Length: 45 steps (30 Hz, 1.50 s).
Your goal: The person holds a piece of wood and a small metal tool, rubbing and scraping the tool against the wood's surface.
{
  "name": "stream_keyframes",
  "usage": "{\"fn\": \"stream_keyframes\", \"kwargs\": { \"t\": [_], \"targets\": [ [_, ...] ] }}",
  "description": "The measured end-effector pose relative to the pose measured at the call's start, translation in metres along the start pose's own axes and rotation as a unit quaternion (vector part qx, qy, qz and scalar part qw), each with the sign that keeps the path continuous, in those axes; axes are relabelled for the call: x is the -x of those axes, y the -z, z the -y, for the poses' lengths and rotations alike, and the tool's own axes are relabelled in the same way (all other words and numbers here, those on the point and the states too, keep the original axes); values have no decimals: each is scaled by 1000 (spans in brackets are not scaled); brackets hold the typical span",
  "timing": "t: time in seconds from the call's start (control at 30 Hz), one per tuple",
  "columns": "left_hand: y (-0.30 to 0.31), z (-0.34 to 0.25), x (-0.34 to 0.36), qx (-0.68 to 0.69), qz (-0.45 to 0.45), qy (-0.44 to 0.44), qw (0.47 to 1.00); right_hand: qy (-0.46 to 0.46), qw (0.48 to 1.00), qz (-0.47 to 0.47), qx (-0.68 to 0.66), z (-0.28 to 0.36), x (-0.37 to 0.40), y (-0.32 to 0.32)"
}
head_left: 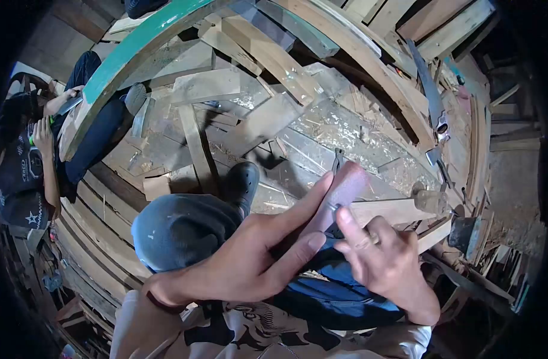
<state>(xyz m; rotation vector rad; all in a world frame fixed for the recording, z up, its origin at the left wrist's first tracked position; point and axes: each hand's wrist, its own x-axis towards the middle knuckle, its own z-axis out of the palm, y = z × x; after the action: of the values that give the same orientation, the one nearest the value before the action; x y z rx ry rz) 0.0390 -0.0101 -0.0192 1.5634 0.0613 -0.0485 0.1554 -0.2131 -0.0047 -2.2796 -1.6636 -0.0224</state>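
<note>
Head view: both hands meet on a pinkish-grey rectangular block (347,186).

Left hand (256,254) is clamped on the block, with the thumb along its upper edge and the fingers beneath. Right hand (386,263) sets its index fingertip on the block's near end, beside a small metal glint; whether this hand grips anything cannot be determined. A pale wooden handle (390,210) lies just beyond the right hand. A black shoe (244,179) stands above the left hand on the plank floor (339,128). Far left of both hands, a seated co-worker's hand (43,134) is near a green curved plank (136,51).
</note>
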Motion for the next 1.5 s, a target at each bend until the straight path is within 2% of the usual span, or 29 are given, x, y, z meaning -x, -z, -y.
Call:
{"fn": "stream_keyframes", "kwargs": {
  "t": [0.03, 0.1, 0.13, 0.2, 0.27, 0.3, 0.43, 0.47, 0.53, 0.57, 0.6, 0.67, 0.73, 0.8, 0.87, 0.93, 0.97, 1.0, 1.07, 1.13, 1.17, 1.2, 1.27, 1.3, 1.33, 1.37, 1.4, 1.43, 1.5],
  "targets": [
    [0, -2, 1, 28, 5, 30, 999, -9, 999, 41, -7, 1, -2, 7],
    [2, -10, 0, 70, 18, 96, 993, -42, 998, 5, 36, -11, -1, 1],
    [1, -11, 3, 72, 18, 96, 993, -55, 996, -26, 58, -11, -4, 3],
    [2, -12, 4, 85, 31, 69, 994, 12, 1000, 1, -3, 5, 6, 4],
    [1, -10, 3, 57, 24, 60, 996, -8, 998, 36, 50, -2, 0, 12],
    [-1, -9, 3, 53, 18, 67, 996, -66, 994, 1, 85, -7, 1, 8],
    [1, -8, 5, 16, 16, 33, 999, 19, 999, 25, 39, 9, 9, 13],
    [0, -7, 5, 12, 11, 13, 1000, -27, 997, 73, 30, 2, 10, 16],
    [0, -13, 6, 29, 8, 64, 997, -108, 988, 65, 85, 3, 3, 21],
    [0, -12, 7, 30, 14, 53, 998, -2, 996, 24, 83, -2, 10, 10],
    [2, -12, 6, 27, 20, 40, 999, 14, 999, 36, 34, 9, 12, 9],
    [3, -11, 5, 30, 25, 36, 999, 13, 999, 34, 36, 1, 7, 13],
    [3, -14, 6, 26, 21, 85, 996, -57, 995, -18, 85, -13, 7, 9],
    [2, -11, 7, 25, 22, 49, 998, 21, 999, 38, 13, 9, 10, 10],
    [1, -11, 7, 46, 13, 49, 998, 19, 997, 59, 43, 2, 12, 9],
    [1, -9, 8, 45, 12, 66, 997, 2, 994, -27, 110, -18, 5, 5],
    [2, -9, 8, 34, 16, 49, 998, -30, 996, 12, 79, -2, 3, 9],
    [4, -10, 7, 19, 20, 29, 999, 30, 1000, -1, 6, 6, 7, 4],
    [5, -14, 4, 25, 20, 54, 998, -52, 986, 149, 54, 11, 17, 17],
    [3, -17, 6, 49, 19, 111, 992, -27, 995, -26, 97, -13, 3, 3],
    [2, -10, 8, 29, 19, 82, 996, 4, 992, 26, 120, -2, 8, 6],
    [2, -5, 7, 25, 16, 77, 997, 19, 1000, -14, 14, 8, 8, 1],
    [0, 2, 7, -23, 10, -7, 1000, 40, 998, 28, 35, 4, 8, 6],
    [6, -22, 5, 38, 45, 152, 987, -12, 998, 16, 53, -2, 6, 6],
    [4, -20, 8, 42, 45, 155, 986, -62, 996, 7, 70, -7, 4, 6],
    [3, -16, 10, 37, 45, 137, 989, -42, 992, 13, 119, 3, 9, 6],
    [4, -12, 9, 28, 44, 115, 992, -9, 1000, 14, 17, 7, 13, 1],
    [2, -3, 10, -14, 29, 50, 998, 1, 999, 29, 18, 11, 12, 4],
    [0, -1, 9, -19, 16, 60, 998, -21, 996, 55, 69, 6, 12, 8]
  ]
}}
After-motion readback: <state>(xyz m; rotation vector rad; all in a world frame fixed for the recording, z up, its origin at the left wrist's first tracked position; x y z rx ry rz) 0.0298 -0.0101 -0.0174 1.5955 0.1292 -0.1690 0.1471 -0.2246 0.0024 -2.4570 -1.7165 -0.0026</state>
